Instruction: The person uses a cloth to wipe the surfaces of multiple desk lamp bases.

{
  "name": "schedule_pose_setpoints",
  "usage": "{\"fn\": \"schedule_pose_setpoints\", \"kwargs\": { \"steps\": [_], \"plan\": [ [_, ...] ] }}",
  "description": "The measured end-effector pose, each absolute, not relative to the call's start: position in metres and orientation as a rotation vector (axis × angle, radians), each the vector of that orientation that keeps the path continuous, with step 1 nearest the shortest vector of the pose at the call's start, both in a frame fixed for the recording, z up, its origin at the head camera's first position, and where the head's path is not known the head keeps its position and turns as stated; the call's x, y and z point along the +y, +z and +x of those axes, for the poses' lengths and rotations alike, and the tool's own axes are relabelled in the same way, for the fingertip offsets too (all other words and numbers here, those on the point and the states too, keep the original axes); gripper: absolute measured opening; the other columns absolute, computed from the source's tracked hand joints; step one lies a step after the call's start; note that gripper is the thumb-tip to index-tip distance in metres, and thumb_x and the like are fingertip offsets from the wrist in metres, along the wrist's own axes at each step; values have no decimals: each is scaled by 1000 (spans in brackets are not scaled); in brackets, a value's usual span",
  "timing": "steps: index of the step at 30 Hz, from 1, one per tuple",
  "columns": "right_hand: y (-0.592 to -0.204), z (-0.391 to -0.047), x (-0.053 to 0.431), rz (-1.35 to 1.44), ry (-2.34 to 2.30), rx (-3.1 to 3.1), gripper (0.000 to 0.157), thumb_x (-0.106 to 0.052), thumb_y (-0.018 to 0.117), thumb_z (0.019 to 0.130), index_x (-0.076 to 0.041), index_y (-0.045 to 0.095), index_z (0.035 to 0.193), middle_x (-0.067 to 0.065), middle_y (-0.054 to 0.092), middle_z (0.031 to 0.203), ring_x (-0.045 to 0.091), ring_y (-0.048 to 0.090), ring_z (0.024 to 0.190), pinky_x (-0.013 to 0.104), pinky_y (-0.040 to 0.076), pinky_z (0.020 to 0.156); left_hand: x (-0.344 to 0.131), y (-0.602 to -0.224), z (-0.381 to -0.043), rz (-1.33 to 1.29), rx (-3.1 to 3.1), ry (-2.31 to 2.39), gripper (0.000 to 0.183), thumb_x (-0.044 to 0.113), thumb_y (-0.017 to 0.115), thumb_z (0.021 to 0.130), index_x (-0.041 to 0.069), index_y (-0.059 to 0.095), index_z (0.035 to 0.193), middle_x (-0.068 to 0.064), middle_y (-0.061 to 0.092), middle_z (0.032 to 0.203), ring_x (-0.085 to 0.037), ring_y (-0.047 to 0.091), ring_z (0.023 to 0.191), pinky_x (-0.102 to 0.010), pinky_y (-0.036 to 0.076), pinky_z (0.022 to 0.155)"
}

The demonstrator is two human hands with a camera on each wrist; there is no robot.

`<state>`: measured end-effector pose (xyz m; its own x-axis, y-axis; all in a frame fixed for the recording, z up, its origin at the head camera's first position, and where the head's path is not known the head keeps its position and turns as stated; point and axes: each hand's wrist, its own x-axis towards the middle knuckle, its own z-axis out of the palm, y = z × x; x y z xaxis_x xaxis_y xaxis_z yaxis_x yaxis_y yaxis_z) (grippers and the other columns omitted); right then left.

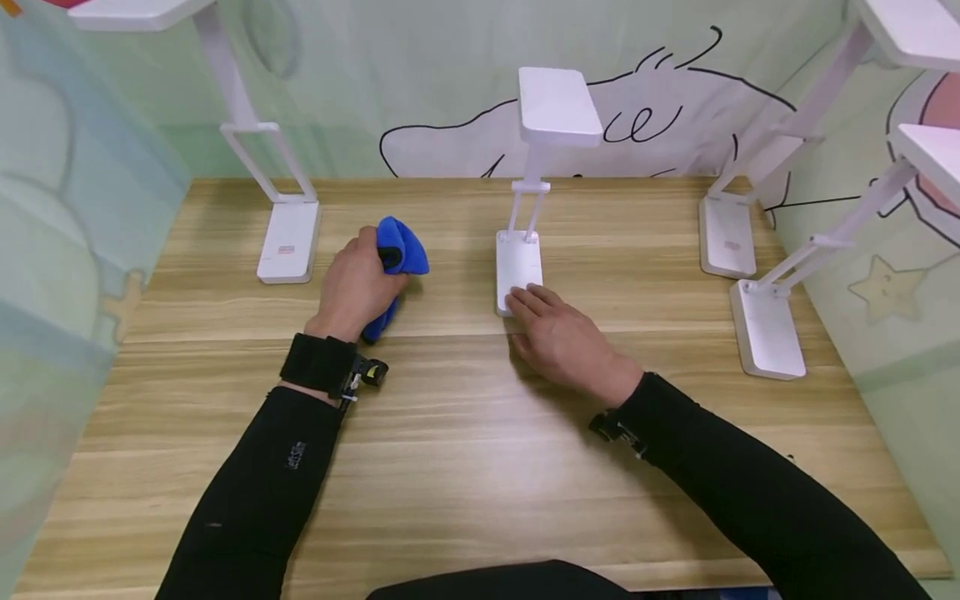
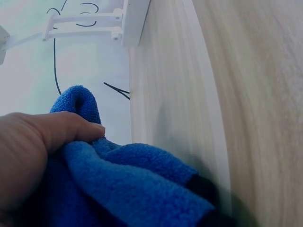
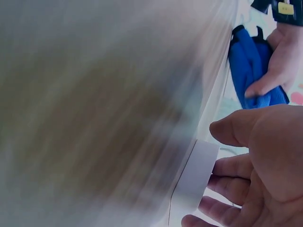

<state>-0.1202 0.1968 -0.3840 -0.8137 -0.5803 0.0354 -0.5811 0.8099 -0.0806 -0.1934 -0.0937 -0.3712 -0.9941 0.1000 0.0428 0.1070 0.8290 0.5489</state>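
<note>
Blue cloth (image 1: 407,244) bunched in left hand (image 1: 356,285) grip, right hand (image 1: 564,340) grip relaxed, touching white lamp base (image 1: 517,262) on wooden table (image 1: 465,467)

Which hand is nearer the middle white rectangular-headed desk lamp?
Right: the right hand touches the lamp's base; the left hand is left of it, gripping a blue fuzzy cloth.
</note>
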Motion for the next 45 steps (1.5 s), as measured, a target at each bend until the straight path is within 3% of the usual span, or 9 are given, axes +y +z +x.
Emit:
{"fn": "schedule_pose_setpoints", "kwargs": {
  "steps": [18, 26, 29, 34, 37, 42, 45],
  "plan": [
    [-382, -105, 180, 1140, 105, -2894, 55, -22, 60, 92, 4, 46, 138, 20, 50, 142, 36, 42, 131, 44, 33, 112, -94, -366, -194, -138, -2997, -977, 75, 30, 70, 85, -4, 33, 140, -27, 55, 128, -40, 56, 112, -55, 48, 93],
    [-375, -110, 178, 1073, 170, -2948, 52, -31, 59, 93, -2, 51, 136, 14, 54, 138, 33, 46, 126, 52, 42, 101, -92, -364, -188, -9, -2931, -1200, 102, 63, 64, 82, 11, 12, 153, -24, 39, 147, -38, 44, 128, -54, 41, 103],
    [-368, -116, 175, 985, 309, -2983, 51, -35, 58, 94, -6, 53, 135, 13, 57, 134, 32, 50, 120, 54, 45, 96, -89, -364, -182, -21, -2893, -1250, 96, 71, 54, 83, 8, 20, 148, -25, 44, 143, -38, 47, 126, -54, 42, 101],
    [-359, -125, 163, 800, 729, -2902, 50, -38, 55, 97, -5, 51, 135, 15, 61, 127, 29, 56, 114, 48, 48, 95, -77, -369, -166, -127, -2815, -1429, 77, 70, 43, 89, 5, 34, 129, -26, 57, 117, -36, 57, 106, -54, 48, 88],
    [-358, -129, 151, 717, 960, -2828, 52, -42, 52, 99, -7, 50, 137, 14, 62, 126, 26, 57, 115, 46, 48, 95, -66, -374, -154, -207, -2752, -1633, 73, 67, 45, 90, 7, 34, 131, -22, 54, 122, -31, 54, 112, -52, 45, 95],
    [-363, -134, 136, 742, 1120, -2738, 36, -42, 53, 98, -8, 61, 107, 9, 63, 99, 22, 57, 94, 43, 48, 80, -52, -375, -140, -349, -2625, -1944, 66, 60, 35, 98, 5, 28, 133, -19, 44, 129, -28, 46, 118, -46, 37, 104],
    [-365, -133, 135, 716, 1116, -2730, 34, -38, 53, 99, -5, 61, 105, 12, 61, 101, 25, 55, 96, 45, 48, 81, -51, -374, -138, -356, -2604, -2011, 52, 51, 35, 101, 6, 34, 127, -16, 44, 123, -27, 45, 113, -44, 39, 98]
  ]
}}
